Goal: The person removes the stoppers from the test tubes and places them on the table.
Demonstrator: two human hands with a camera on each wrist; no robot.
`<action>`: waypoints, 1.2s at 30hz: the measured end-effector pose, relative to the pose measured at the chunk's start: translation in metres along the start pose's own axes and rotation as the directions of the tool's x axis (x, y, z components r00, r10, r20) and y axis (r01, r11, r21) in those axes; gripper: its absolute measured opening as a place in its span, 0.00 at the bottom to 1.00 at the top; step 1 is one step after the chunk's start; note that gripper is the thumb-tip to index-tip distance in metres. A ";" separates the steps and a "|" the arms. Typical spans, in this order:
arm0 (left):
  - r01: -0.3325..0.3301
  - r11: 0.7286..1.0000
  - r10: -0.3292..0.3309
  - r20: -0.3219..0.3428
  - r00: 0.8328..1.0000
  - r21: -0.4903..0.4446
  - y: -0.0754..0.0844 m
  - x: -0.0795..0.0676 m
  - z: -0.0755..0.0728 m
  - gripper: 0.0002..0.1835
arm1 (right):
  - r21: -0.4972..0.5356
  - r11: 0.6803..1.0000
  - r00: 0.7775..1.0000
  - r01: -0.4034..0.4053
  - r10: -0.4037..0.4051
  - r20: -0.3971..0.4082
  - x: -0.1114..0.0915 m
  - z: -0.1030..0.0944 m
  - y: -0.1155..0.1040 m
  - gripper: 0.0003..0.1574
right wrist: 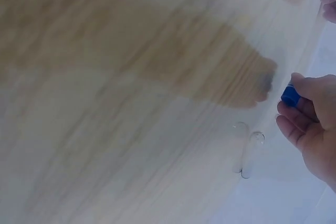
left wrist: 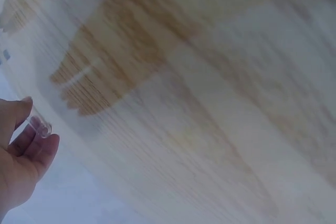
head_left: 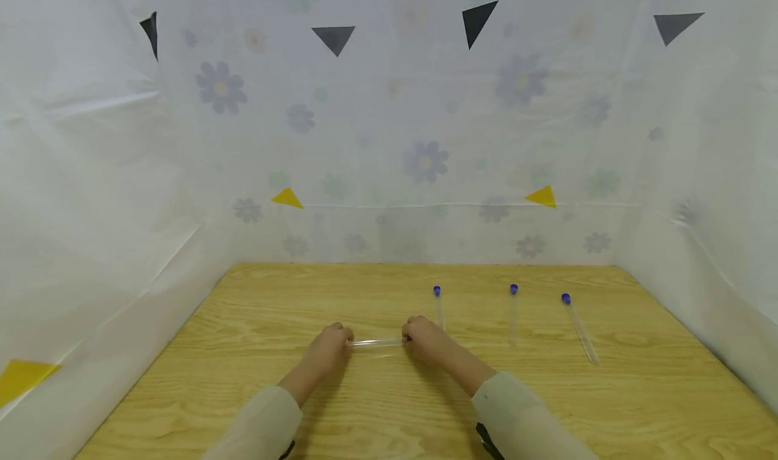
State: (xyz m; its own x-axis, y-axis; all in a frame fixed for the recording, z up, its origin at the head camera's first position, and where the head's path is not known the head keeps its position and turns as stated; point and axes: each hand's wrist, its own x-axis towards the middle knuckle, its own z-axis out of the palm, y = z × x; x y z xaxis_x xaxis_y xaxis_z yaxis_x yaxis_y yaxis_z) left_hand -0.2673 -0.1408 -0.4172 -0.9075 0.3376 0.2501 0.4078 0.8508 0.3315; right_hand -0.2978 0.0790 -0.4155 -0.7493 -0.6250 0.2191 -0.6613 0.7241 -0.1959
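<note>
A clear test tube (head_left: 377, 342) lies level between both hands, just over the wooden table. My left hand (head_left: 328, 348) pinches its rounded end, which shows between thumb and fingers in the left wrist view (left wrist: 42, 128). At the other end, the thumb and fingers of my right hand (head_left: 427, 342) grip the blue cap (right wrist: 290, 97). That cap is mostly hidden by the fingers in the head view. Both hands cast shadows on the table below.
Three more clear tubes with blue caps lie on the table (head_left: 365, 406) to the right: one tube (head_left: 440, 311) just beyond my right hand, another tube (head_left: 513, 315) farther right, and a slanted tube (head_left: 581, 331) rightmost. Whitish sheeting (head_left: 365, 122) walls the back and sides.
</note>
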 end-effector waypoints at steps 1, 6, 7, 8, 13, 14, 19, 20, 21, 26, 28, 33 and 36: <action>-0.008 1.000 0.008 -0.004 1.000 0.008 0.000 0.000 0.000 0.08 | 0.000 1.000 1.000 0.011 -0.011 -0.009 -0.001 -0.001 0.001 0.04; -0.085 0.993 0.091 -0.069 0.993 0.081 0.003 -0.002 0.001 0.08 | 0.000 0.998 0.997 0.057 -0.057 -0.055 -0.004 -0.004 0.004 0.05; -0.107 0.989 0.116 -0.087 0.989 0.106 0.003 -0.002 0.001 0.09 | 0.000 0.998 0.996 0.060 -0.059 -0.061 -0.005 -0.004 0.004 0.06; -0.127 0.984 0.140 -0.103 0.985 0.127 0.003 -0.002 0.001 0.09 | 0.001 0.998 0.996 0.060 -0.060 -0.063 -0.005 -0.005 0.005 0.06; -0.205 0.957 0.237 -0.141 0.961 0.207 0.005 0.000 0.005 0.10 | -0.002 0.997 0.995 0.075 -0.075 -0.063 -0.010 -0.007 0.007 0.07; -0.212 0.954 0.245 -0.141 0.959 0.213 0.006 0.001 0.006 0.09 | -0.007 0.996 0.994 0.085 -0.085 -0.067 -0.011 -0.007 0.008 0.06; -0.215 0.943 0.247 -0.104 0.963 0.253 0.011 0.002 0.008 0.09 | -0.020 0.992 0.987 0.122 -0.124 -0.101 -0.017 -0.008 0.011 0.07; -0.212 0.941 0.243 -0.091 0.966 0.263 0.012 0.002 0.008 0.10 | -0.016 0.992 0.987 0.125 -0.126 -0.102 -0.018 -0.009 0.011 0.07; -0.209 0.939 0.239 -0.081 0.968 0.273 0.013 0.002 0.008 0.10 | -0.011 0.992 0.987 0.127 -0.127 -0.102 -0.019 -0.009 0.012 0.07; -0.228 0.924 0.266 -0.087 0.960 0.308 0.019 0.002 0.009 0.09 | -0.004 0.991 0.985 0.133 -0.133 -0.113 -0.026 -0.012 0.016 0.07; -0.242 0.915 0.287 -0.099 0.953 0.323 0.021 0.002 0.009 0.09 | -0.013 0.990 0.981 0.144 -0.144 -0.128 -0.029 -0.013 0.017 0.07; -0.279 0.892 0.342 -0.129 0.931 0.354 0.024 0.002 0.012 0.10 | -0.011 0.990 0.980 0.143 -0.143 -0.137 -0.036 -0.015 0.020 0.06; -0.310 0.877 0.384 -0.146 0.912 0.366 0.026 0.003 0.013 0.10 | 0.005 0.992 0.983 0.125 -0.123 -0.138 -0.039 -0.015 0.021 0.06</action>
State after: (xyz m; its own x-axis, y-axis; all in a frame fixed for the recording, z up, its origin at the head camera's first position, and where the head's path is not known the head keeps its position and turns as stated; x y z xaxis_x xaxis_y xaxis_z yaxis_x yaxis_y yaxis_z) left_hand -0.2606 -0.1124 -0.4199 -0.6562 0.5752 0.4884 0.6026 0.7890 -0.1196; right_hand -0.2819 0.1235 -0.4140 -0.6503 -0.6630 0.3709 -0.7496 0.6392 -0.1717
